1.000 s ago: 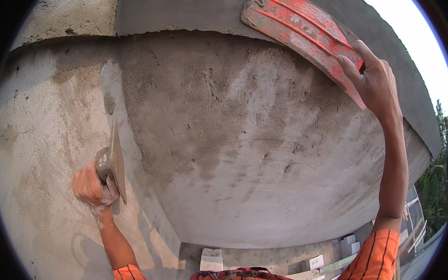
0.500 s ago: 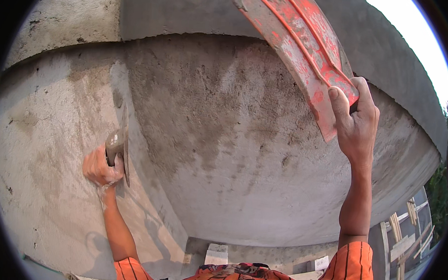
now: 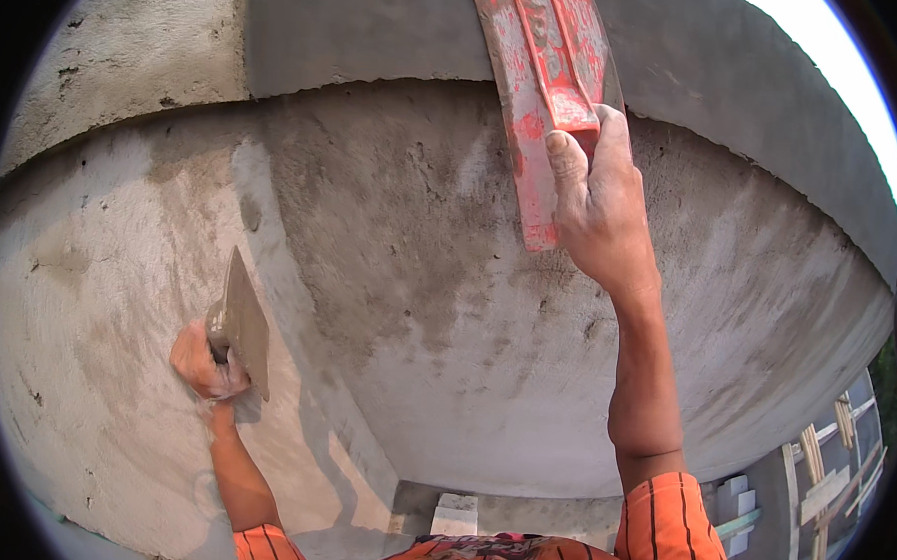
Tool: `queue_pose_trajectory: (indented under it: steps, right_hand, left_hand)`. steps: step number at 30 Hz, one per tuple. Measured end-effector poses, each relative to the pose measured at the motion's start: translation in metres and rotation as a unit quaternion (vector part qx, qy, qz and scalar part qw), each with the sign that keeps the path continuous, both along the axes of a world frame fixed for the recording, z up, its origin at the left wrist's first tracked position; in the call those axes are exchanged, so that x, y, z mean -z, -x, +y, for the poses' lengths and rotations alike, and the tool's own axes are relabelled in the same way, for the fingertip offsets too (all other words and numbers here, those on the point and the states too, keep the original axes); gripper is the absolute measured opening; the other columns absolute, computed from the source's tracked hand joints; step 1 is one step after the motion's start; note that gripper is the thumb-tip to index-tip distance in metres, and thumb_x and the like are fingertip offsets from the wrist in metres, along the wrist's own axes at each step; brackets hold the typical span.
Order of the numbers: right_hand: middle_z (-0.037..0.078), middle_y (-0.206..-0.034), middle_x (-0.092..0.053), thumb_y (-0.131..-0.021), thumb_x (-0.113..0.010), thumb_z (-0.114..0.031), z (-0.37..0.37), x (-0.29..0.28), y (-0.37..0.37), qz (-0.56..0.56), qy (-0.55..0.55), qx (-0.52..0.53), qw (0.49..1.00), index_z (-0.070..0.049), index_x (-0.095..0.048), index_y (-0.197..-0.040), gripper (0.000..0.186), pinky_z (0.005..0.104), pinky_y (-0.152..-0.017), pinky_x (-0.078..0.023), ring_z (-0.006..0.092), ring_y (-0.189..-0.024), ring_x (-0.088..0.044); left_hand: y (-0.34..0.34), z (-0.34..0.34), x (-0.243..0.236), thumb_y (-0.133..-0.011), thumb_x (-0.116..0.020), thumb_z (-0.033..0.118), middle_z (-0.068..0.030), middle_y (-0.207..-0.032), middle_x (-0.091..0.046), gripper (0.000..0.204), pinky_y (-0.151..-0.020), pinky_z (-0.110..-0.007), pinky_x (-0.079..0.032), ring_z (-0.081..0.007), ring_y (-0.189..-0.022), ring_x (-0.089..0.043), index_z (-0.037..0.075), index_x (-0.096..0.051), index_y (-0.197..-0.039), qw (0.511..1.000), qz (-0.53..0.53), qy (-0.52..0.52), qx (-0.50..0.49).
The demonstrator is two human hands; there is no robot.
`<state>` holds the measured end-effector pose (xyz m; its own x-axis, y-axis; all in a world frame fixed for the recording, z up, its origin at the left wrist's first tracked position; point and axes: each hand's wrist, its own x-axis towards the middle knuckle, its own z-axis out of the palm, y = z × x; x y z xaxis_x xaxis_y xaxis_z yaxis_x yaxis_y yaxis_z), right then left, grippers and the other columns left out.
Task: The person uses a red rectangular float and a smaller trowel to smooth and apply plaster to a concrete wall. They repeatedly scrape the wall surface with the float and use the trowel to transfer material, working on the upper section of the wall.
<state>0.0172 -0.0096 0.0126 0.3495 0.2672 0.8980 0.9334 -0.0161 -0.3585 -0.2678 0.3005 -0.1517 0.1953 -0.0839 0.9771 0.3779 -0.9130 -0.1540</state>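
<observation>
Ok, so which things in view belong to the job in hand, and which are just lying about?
In use:
- red float, held in the right hand
- grey trowel, held in the left hand

Apparently just lying about, untouched:
- pale block, low centre
- wooden pieces, lower right

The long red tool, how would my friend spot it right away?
Find the dark grey plaster band curving along the picture's top. Overlapping its lower edge, a long, flat red float is gripped by the bare right hand. Its patchy red, ribbed back sets it apart from the smaller flat grey trowel in the left hand.
</observation>
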Motion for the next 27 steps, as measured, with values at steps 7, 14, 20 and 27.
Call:
queue_pose_trajectory:
  steps: [7, 14, 20, 27]
  right_hand:
    - [0.026, -0.076, -0.066, -0.098, -0.052, -0.024, 0.029, 0.035, 0.025, 0.009, 0.015, -0.006, 1.000, 0.006, -0.038, -0.120, 0.040, 0.0447, -0.066, -0.052, 0.0380, -0.070, -0.067]
    - [0.018, -0.068, -0.065, -0.099, -0.049, -0.026, 0.035, -0.072, 0.023, -0.020, -0.005, 0.031, 0.999, 0.008, -0.040, -0.116, 0.039, 0.0364, -0.050, -0.052, 0.0260, -0.056, -0.066]
    - [0.024, -0.073, -0.066, -0.099, -0.051, -0.023, 0.037, 0.032, 0.027, 0.005, 0.009, -0.022, 1.000, 0.004, -0.040, -0.118, 0.036, 0.0437, -0.066, -0.052, 0.0382, -0.069, -0.068]
    - [0.020, -0.067, -0.065, -0.099, -0.048, -0.027, 0.031, -0.063, 0.010, -0.037, -0.028, 0.036, 0.998, 0.009, -0.043, -0.115, 0.040, 0.0354, -0.049, -0.053, 0.0277, -0.053, -0.066]
  left_hand:
    - [0.008, -0.021, -0.003, -0.087, -0.054, 0.039, -0.0133, -0.071, -0.057, 0.043, -0.052, -0.041, -0.041, -0.0320, -0.057, -0.054, -0.002, -0.063, -0.093, 0.999, 0.005, 0.007, -0.037]
    - [-0.001, -0.022, -0.006, -0.088, -0.053, 0.041, -0.0132, -0.071, -0.057, 0.044, -0.053, -0.041, -0.040, -0.0318, -0.058, -0.055, -0.002, -0.063, -0.093, 1.000, 0.007, 0.000, -0.031]
    - [0.005, -0.024, -0.002, -0.088, -0.053, 0.043, -0.0127, -0.070, -0.057, 0.046, -0.052, -0.041, -0.040, -0.0314, -0.057, -0.054, -0.001, -0.064, -0.091, 1.000, -0.012, 0.011, -0.021]
    - [-0.002, -0.018, 0.003, -0.087, -0.054, 0.051, -0.0138, -0.069, -0.053, 0.054, -0.056, -0.042, -0.040, -0.0334, -0.061, -0.053, -0.002, -0.060, -0.091, 0.999, 0.011, 0.043, -0.012]
